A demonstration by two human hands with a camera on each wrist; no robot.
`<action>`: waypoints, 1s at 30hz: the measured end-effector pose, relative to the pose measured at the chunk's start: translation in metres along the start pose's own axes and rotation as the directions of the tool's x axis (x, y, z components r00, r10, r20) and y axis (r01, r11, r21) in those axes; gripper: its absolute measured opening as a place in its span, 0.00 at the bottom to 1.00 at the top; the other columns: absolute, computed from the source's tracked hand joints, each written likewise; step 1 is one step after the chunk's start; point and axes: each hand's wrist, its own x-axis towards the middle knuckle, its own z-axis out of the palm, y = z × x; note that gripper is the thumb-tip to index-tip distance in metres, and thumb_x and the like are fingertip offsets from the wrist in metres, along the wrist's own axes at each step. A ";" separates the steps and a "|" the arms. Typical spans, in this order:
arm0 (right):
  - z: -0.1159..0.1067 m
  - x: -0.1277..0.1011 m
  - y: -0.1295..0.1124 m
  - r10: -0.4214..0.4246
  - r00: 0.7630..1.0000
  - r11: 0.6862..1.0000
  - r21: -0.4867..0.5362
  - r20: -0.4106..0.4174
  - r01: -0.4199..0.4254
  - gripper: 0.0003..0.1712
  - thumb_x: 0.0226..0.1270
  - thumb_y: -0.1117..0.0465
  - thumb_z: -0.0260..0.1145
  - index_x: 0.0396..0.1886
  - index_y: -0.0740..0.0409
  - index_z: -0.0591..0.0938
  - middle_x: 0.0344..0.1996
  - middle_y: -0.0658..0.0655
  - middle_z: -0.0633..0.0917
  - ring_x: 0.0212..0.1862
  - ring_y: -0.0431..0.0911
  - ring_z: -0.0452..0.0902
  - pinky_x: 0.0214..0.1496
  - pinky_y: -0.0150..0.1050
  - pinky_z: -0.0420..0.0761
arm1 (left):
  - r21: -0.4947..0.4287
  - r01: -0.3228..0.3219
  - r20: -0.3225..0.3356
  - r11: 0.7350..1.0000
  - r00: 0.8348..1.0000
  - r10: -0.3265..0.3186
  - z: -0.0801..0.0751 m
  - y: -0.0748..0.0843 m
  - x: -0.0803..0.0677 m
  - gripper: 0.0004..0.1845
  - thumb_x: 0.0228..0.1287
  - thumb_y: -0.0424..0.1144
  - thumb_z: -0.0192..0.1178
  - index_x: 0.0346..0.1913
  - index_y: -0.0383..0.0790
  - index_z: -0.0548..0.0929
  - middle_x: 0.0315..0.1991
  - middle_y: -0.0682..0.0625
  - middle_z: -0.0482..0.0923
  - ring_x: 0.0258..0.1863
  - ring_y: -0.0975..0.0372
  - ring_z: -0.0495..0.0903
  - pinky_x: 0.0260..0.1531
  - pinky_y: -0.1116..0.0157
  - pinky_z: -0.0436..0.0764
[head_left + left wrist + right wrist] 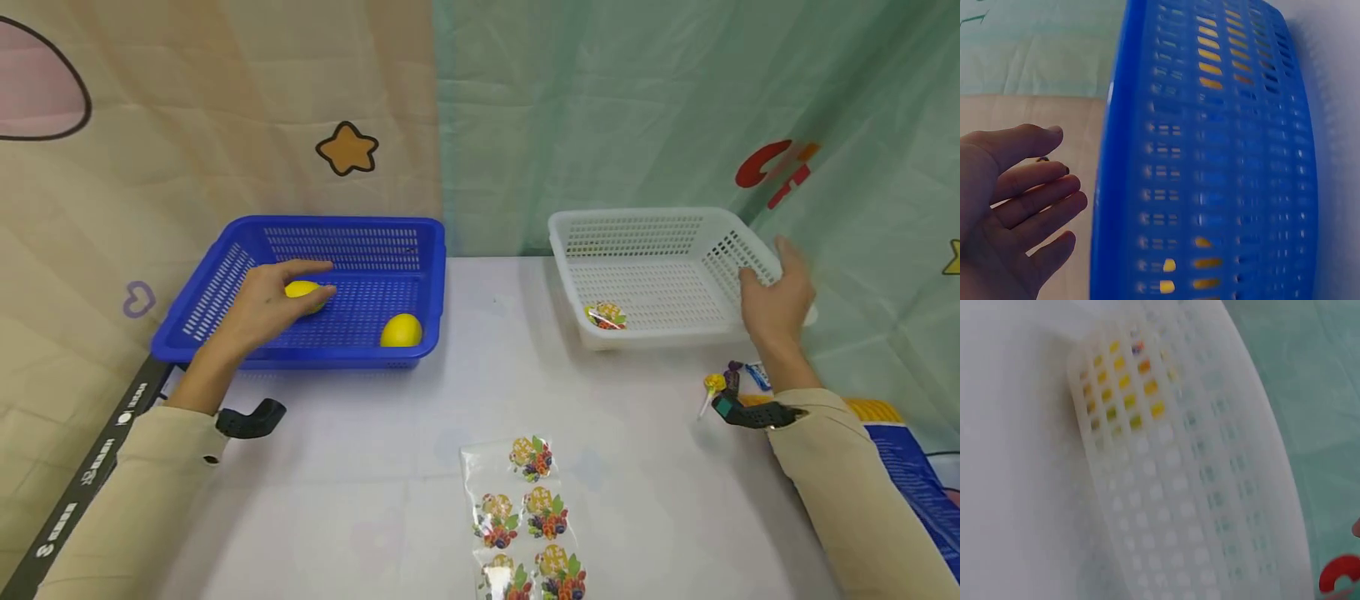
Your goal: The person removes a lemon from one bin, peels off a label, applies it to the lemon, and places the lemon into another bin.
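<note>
Head view shows two yellow balls (pixel 401 331) inside one blue basket (pixel 367 293).

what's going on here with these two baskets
A person's open, empty left hand is above a blue plastic basket, in front of a smooth yellow rounded object; a second yellow rounded object sits near its front right corner. The open right hand is at the right end of a white plastic basket; whether they touch is unclear. A fruit-printed clear plastic piece lies inside that one. A clear plastic fruit-printed sheet lies on the white table.
</note>
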 end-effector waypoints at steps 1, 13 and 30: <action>0.007 -0.002 -0.010 -0.032 0.999 0.999 0.006 0.034 0.032 0.36 0.74 0.57 0.53 0.78 0.52 0.56 0.77 0.53 0.56 0.77 0.45 0.46 0.77 0.37 0.44 | 0.002 0.025 0.017 1.000 1.000 -0.025 -0.002 -0.005 0.000 0.25 0.68 0.46 0.63 0.63 0.36 0.78 0.63 0.33 0.73 0.60 0.41 0.70 0.56 0.41 0.70; 0.093 -0.042 -0.103 -0.190 0.857 0.980 0.046 0.479 0.191 0.42 0.73 0.58 0.59 0.78 0.62 0.50 0.77 0.63 0.52 0.77 0.57 0.43 0.77 0.52 0.49 | 0.066 0.144 0.208 0.987 0.966 -0.155 -0.015 -0.047 0.007 0.34 0.66 0.45 0.65 0.70 0.35 0.68 0.69 0.28 0.61 0.69 0.33 0.54 0.65 0.32 0.53; 0.182 -0.133 -0.179 -0.263 0.628 0.960 0.263 0.732 0.096 0.46 0.71 0.48 0.61 0.80 0.53 0.49 0.78 0.53 0.52 0.77 0.50 0.47 0.77 0.49 0.52 | 0.081 0.168 0.245 0.982 0.952 -0.184 -0.019 -0.072 0.017 0.33 0.63 0.35 0.66 0.69 0.28 0.67 0.68 0.25 0.60 0.69 0.32 0.52 0.67 0.34 0.50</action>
